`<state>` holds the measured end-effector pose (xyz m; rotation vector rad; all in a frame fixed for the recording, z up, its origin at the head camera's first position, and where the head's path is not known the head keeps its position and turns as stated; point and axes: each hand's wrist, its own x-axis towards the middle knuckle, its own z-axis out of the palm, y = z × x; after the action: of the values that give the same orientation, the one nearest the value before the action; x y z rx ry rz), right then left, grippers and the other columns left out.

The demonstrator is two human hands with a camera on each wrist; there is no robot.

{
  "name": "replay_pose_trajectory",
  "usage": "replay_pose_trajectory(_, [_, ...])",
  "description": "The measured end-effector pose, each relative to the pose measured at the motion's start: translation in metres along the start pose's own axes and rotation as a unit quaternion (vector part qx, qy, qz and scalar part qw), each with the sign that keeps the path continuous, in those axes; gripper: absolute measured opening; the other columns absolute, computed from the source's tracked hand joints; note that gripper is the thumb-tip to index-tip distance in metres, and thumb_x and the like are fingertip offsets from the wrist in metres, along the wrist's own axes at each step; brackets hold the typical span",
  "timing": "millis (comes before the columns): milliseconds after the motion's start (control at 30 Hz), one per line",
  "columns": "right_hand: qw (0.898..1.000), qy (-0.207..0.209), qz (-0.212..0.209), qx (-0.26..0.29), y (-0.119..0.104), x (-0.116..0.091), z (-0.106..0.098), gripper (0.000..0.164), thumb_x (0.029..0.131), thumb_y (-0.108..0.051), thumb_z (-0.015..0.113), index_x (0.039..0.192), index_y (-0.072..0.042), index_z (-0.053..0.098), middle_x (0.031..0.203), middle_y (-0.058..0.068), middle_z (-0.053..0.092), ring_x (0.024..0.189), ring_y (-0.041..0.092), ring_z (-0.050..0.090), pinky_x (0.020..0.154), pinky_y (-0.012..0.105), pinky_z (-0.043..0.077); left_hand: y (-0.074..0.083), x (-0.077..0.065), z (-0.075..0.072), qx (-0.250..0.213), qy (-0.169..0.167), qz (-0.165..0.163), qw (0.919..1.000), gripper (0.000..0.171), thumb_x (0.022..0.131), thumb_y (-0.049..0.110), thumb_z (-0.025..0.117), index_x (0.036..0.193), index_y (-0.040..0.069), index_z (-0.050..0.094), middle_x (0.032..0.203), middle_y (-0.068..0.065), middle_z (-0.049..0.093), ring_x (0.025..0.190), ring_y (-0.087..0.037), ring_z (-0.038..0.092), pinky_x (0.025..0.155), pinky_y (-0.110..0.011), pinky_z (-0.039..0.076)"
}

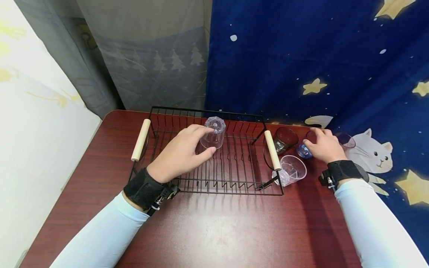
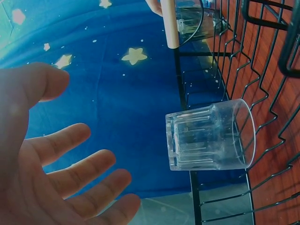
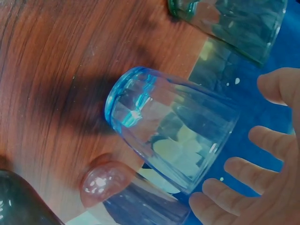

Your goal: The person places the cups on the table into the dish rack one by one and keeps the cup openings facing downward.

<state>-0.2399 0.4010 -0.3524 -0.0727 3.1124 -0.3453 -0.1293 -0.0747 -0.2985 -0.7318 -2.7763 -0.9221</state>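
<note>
At left, my left hand point(image 1: 182, 150) has its thumb and fingers apart and holds nothing. Just beside it, a colourless, see-through tumbler point(image 2: 211, 136) stands upside down on a black wire rack with pale wooden handles point(image 1: 231, 193); its thick, many-sided base is on top, its walls are ribbed, its thin round rim is below. Right of the rack are a dark see-through glass point(image 1: 285, 139) and a wide clear cup point(image 1: 291, 169). Then a faceted transparent glass with bright blue base point(image 3: 173, 124) stands upright on the reddish-brown table point(image 1: 218, 230). My right hand point(image 1: 325, 147) is near its rim, fingers spread; I cannot tell if one touches.
</note>
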Motion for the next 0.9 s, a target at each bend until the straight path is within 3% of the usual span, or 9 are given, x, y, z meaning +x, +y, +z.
replay_pose_trajectory(467, [1.000,-0.015,0.021,-0.008,0.006,0.007,0.009,0.070,0.098,-0.044,0.049,0.149,0.000,0.034,0.146,0.044,0.023,0.124,0.070,0.026,0.096,0.076,0.030,0.002,-0.003,0.000,0.008,-0.001,-0.007,0.9999,0.054,0.098,0.043,0.060,0.143,0.015,0.053,0.144,-0.006,0.052,0.134,-0.025,0.048,0.109,-0.044,0.042])
replay_pose_trajectory(900, [0.999,-0.034,0.031,-0.008,0.015,0.012,0.013,0.078,0.096,-0.043,0.052,0.155,-0.001,0.023,0.149,0.044,0.017,0.123,0.075,0.026,0.095,0.079,0.032,0.000,-0.003,0.000,0.006,0.002,-0.011,0.9999,0.053,0.097,0.041,0.061,0.141,0.014,0.055,0.142,-0.007,0.053,0.132,-0.025,0.049,0.108,-0.044,0.042])
